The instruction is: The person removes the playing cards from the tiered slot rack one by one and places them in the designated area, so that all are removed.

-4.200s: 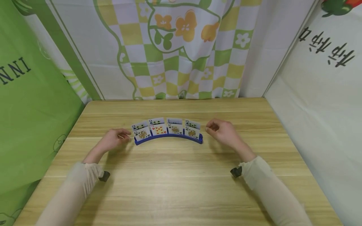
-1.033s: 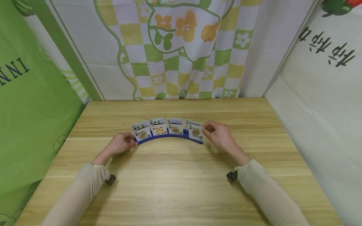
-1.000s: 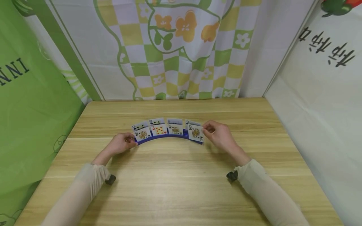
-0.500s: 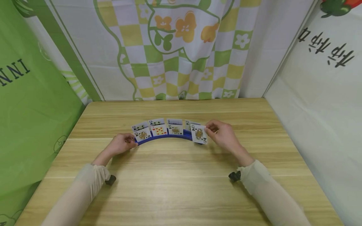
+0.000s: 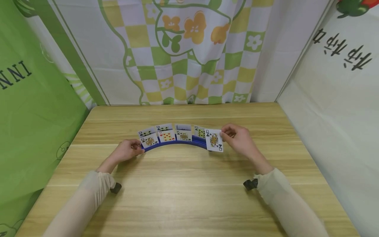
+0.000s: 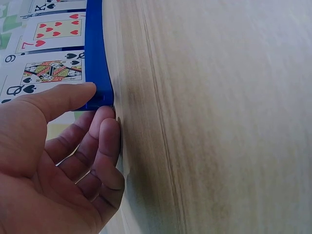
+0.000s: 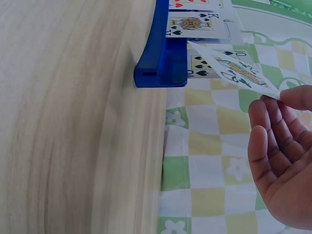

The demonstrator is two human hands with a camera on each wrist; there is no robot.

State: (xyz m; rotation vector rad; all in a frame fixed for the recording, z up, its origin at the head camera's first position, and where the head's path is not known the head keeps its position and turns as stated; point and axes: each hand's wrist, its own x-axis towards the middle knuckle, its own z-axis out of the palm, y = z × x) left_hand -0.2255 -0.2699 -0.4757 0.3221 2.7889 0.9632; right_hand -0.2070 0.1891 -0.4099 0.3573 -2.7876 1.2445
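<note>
A curved blue playing-card holder point(image 5: 177, 142) stands on the table with cards in two rows. My left hand point(image 5: 126, 150) grips its left end; in the left wrist view the thumb lies on the blue end point(image 6: 99, 97) and the fingers are curled below. Between thumb and fingers, my right hand point(image 5: 239, 140) pinches a queen of clubs point(image 5: 214, 141) by its upper right corner. That card is out of the front row and overlaps the holder's right end in the head view. Behind the bare slot stands a ten of spades point(image 5: 200, 131).
Still in the front row are a queen of spades point(image 5: 149, 141), a seven of hearts point(image 5: 166, 136) and a king of spades point(image 5: 184, 135). Further cards point(image 5: 164, 127) rise behind them. A patterned cloth point(image 5: 189, 75) hangs at the back edge of the wooden table point(image 5: 177, 197).
My left hand has taken hold of the holder's left end. The right hand has pulled the queen of clubs out of its slot and moved it to the right.
</note>
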